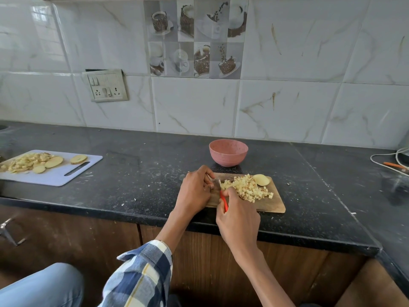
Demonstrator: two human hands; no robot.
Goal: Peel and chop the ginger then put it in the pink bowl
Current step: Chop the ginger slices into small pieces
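A wooden cutting board [272, 203] lies near the counter's front edge. On it sits a heap of diced ginger [247, 188] and, at the far right, one peeled uncut chunk of ginger [262, 180]. My right hand [238, 218] grips the red handle of a knife [224, 201], whose blade points away into the left side of the heap. My left hand [194, 189] rests on the board's left end, thumb and curled fingers pinching the blade. The pink bowl [228, 152] stands just behind the board, and nothing shows inside it.
A white plastic cutting board [66, 173] with sliced and chopped pieces lies at the far left of the black counter [141, 165]. White cables and an orange-tipped item [396, 166] lie at the right edge. The tiled wall rises behind the counter.
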